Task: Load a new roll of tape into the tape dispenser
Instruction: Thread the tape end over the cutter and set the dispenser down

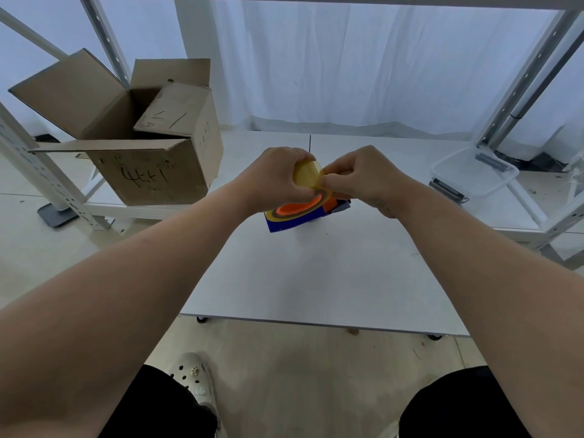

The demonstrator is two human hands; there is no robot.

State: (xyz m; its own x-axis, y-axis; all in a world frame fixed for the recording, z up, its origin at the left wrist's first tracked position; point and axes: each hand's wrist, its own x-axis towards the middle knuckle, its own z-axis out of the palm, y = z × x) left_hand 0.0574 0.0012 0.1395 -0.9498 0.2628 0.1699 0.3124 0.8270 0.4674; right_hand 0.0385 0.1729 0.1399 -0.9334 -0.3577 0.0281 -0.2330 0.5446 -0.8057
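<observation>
The left hand (278,177) is curling its fingers closed around the yellowish roll of tape (306,175), with the thumb side lying against the flat face of the roll. The right hand (363,178) is pinching its thumb and forefinger tightly together on the loose end of the tape (322,182), just at the edge of the roll; the other fingers are folding into the palm. The two hands are almost touching each other, and both are hanging above the white table (316,279), a little past its middle. Both forearms are reaching forward from the lower corners, bare, with the wrists bending slightly inward.

Directly under the hands, the tape dispenser (300,216) is lying on the table. Its body is blue, with an orange hub and orange parts showing; the hands are hiding its far side, so I cannot tell if the roll is touching it.

An open cardboard box (151,172) is standing to the left, and a clear plastic container (474,175) is sitting well apart on the right.
</observation>
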